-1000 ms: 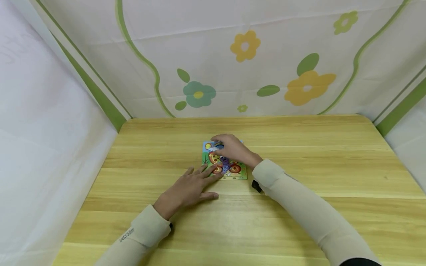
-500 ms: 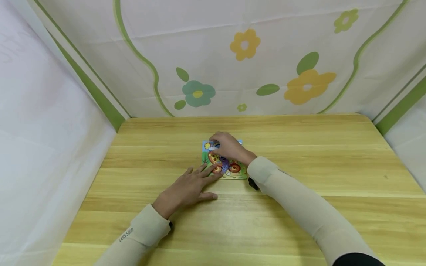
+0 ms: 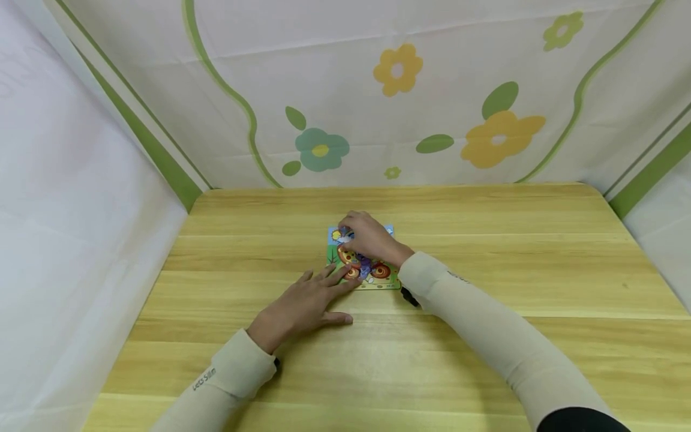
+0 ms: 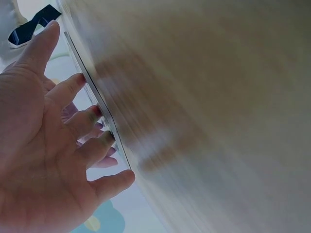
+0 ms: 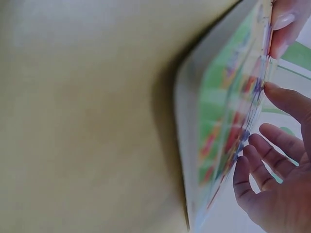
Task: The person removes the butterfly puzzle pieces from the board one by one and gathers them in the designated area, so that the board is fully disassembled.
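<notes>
A small jigsaw board (image 3: 393, 284) with a colourful butterfly picture lies on the wooden table. My left hand (image 3: 308, 303) spreads its fingers over the board's lower left corner, with the thumb out on the table. From the right, my right hand (image 3: 372, 237) reaches over the upper part, thumb and bent fingers closing round a bluish puzzle piece (image 3: 351, 236), mostly hidden beneath them. The right wrist view has those fingertips against the face of the board (image 5: 214, 121). In the left wrist view, fingertips of the left hand (image 4: 53, 131) touch its edge.
The wooden table (image 3: 513, 252) extends widely around the board. Behind it rises a white fabric wall (image 3: 345, 90) printed with flowers and leaves, and further white panels stand at the left and right.
My right hand has shifted slightly up and left over the board, showing more of its upper right corner. My left hand stays in place on the lower left corner.
</notes>
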A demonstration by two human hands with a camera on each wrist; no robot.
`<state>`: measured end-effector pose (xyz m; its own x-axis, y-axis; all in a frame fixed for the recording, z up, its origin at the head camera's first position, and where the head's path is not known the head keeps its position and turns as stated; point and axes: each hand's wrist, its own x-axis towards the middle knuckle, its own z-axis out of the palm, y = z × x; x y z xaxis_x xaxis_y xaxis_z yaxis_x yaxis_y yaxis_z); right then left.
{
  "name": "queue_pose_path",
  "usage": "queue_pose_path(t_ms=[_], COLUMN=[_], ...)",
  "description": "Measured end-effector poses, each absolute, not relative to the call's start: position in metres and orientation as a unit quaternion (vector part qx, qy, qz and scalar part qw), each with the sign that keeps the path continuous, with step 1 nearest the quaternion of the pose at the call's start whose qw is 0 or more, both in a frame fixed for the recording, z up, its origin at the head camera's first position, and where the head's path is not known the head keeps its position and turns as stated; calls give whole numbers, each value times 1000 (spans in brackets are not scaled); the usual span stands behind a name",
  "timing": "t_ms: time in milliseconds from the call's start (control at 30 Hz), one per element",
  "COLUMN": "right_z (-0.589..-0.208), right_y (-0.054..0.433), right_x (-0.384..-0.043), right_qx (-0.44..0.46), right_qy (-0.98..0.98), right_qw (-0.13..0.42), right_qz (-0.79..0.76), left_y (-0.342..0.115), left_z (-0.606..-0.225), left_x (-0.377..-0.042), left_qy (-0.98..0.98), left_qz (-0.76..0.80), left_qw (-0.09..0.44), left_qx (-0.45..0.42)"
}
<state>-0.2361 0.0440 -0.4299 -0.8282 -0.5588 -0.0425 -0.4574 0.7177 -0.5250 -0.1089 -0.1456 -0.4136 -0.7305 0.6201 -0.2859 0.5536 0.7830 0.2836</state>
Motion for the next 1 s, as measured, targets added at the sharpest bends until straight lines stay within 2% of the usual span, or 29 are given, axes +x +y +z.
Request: queue_pose_path(t_ms=[1000], right_z=[-426], right_y=[38], right_x=[-239], right_qx=[-263], right_qy=[926], right_qw=[147], right_qz=[-225], left_y=[-146], left_z=[-412], left_x=[-109], left_qy=[924], left_qz=[99], left_qw=[191], left_qx=[317])
